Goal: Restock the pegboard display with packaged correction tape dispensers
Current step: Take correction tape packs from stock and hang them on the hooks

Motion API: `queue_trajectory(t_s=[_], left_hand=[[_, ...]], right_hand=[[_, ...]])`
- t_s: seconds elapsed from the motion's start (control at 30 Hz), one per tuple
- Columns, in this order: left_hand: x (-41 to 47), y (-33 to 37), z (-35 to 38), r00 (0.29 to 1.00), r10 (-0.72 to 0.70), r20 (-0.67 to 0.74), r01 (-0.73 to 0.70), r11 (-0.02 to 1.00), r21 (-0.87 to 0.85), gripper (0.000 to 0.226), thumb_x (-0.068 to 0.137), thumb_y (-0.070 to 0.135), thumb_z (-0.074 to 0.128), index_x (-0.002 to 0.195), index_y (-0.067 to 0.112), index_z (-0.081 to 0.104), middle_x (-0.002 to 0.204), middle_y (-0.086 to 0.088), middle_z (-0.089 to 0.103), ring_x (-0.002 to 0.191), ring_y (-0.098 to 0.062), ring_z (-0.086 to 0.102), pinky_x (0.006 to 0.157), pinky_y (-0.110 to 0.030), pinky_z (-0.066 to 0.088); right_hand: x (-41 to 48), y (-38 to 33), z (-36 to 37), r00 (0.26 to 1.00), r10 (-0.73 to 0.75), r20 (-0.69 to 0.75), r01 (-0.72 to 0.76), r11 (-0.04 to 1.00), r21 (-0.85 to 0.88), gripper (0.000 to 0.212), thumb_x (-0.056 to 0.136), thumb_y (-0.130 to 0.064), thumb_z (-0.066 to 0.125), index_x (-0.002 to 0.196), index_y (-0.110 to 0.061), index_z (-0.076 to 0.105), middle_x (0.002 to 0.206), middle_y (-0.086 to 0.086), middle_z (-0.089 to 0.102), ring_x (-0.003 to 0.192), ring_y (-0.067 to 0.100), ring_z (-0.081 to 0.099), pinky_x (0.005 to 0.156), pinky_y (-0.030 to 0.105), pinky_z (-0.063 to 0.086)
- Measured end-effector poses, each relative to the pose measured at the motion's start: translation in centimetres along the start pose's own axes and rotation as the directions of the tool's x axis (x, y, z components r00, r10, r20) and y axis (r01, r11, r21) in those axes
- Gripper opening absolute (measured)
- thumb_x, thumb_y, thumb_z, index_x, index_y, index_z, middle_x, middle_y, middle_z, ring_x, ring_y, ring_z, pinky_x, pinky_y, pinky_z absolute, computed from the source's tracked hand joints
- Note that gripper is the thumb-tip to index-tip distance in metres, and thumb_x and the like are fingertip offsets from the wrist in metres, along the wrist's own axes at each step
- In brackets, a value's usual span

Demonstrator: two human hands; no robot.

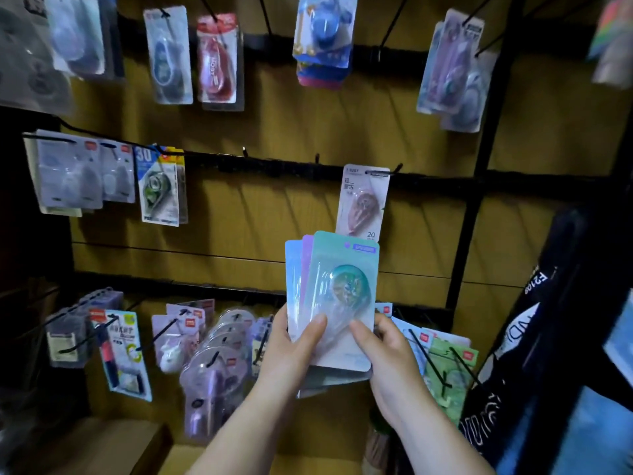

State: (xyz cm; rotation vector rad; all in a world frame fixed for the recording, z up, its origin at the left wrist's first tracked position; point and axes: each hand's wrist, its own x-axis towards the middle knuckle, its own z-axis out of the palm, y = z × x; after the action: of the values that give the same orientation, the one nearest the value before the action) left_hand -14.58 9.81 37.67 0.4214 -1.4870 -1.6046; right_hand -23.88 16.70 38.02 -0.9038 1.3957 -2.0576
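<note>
I hold a fanned stack of packaged correction tape dispensers (337, 296) in front of the display, low in the middle. The front pack is teal with a round teal dispenser under a clear blister; a purple and a pale blue pack peek out behind it. My left hand (291, 351) grips the stack's lower left, thumb on the front. My right hand (387, 351) holds the lower right edge. Just above the stack a single pink-brown pack (363, 200) hangs on a peg of the middle rail (274, 164).
Brown backboard with black rails and hooks. Bare hooks (245, 151) stick out of the middle rail left of the pink pack. Other packs hang top (323, 39), middle left (161, 186), bottom left (212, 365) and bottom right (442, 365). A dark printed bag (534, 337) hangs at the right.
</note>
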Motion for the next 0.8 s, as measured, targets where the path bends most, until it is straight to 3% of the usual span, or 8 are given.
queue_trajectory(t_s=[0.17,0.3,0.37,0.57,0.67,0.8], left_hand=[[0.5,-0.4,0.7,0.999,-0.012,0.03,0.013,1.0,-0.006,0.071,0.051,0.056,0.065,0.114,0.027,0.05,0.114,-0.004,0.065,0.102,-0.027,0.065,0.089,-0.054,0.051],[1.1,-0.3,1.3,0.999,-0.008,0.038,0.008,1.0,-0.01,0.053,0.059,0.028,0.069,0.109,0.021,0.053,0.11,-0.009,0.067,0.099,-0.026,0.066,0.088,-0.043,0.052],[1.3,-0.3,1.4,0.998,-0.022,0.053,0.022,1.0,-0.004,0.057,0.055,0.026,0.073,0.108,0.02,0.054,0.109,-0.009,0.067,0.099,-0.027,0.065,0.086,-0.04,0.052],[1.8,-0.7,2.3,0.999,-0.046,0.021,0.046,0.998,-0.043,0.052,0.056,0.022,0.077,0.104,0.021,0.057,0.108,-0.011,0.068,0.097,-0.031,0.066,0.091,-0.051,0.05],[2.1,-0.7,2.8,0.999,-0.049,-0.003,0.049,0.998,-0.034,0.035,0.073,0.01,0.072,0.099,0.026,0.055,0.108,-0.008,0.066,0.099,-0.031,0.064,0.093,-0.053,0.048],[1.9,-0.1,3.7,0.999,-0.03,0.018,0.03,1.0,-0.002,0.049,0.057,0.02,0.073,0.101,0.026,0.053,0.108,-0.006,0.065,0.1,-0.028,0.063,0.092,-0.051,0.048]], right_hand=[[1.0,-0.7,-1.0,0.998,-0.004,-0.066,0.01,0.996,0.089,0.018,0.091,-0.005,0.047,0.078,-0.012,0.058,0.066,0.0,0.069,0.058,0.012,0.065,0.059,0.024,0.05],[1.5,-1.3,-1.2,0.982,-0.015,-0.187,0.041,0.989,0.139,0.021,0.093,-0.009,0.044,0.074,-0.013,0.053,0.073,0.005,0.062,0.067,0.019,0.058,0.064,0.028,0.045],[1.8,-1.2,-1.5,0.971,-0.016,-0.24,0.053,0.987,0.149,0.021,0.093,-0.01,0.044,0.074,-0.014,0.052,0.075,0.006,0.061,0.069,0.019,0.056,0.065,0.028,0.043],[2.2,-2.3,-2.3,0.956,-0.018,-0.293,0.071,0.983,0.172,0.019,0.094,-0.011,0.043,0.077,-0.014,0.05,0.075,0.005,0.059,0.067,0.016,0.056,0.058,0.023,0.044],[2.6,-3.6,-3.8,0.918,-0.147,-0.368,0.162,0.987,0.009,0.021,0.094,-0.011,0.043,0.075,-0.019,0.048,0.078,-0.001,0.056,0.074,0.016,0.052,0.063,0.022,0.041],[2.9,-6.3,-7.2,0.838,-0.363,-0.408,0.31,0.931,-0.192,0.02,0.093,-0.006,0.044,0.077,-0.018,0.049,0.081,-0.004,0.054,0.079,0.012,0.05,0.067,0.016,0.039]])
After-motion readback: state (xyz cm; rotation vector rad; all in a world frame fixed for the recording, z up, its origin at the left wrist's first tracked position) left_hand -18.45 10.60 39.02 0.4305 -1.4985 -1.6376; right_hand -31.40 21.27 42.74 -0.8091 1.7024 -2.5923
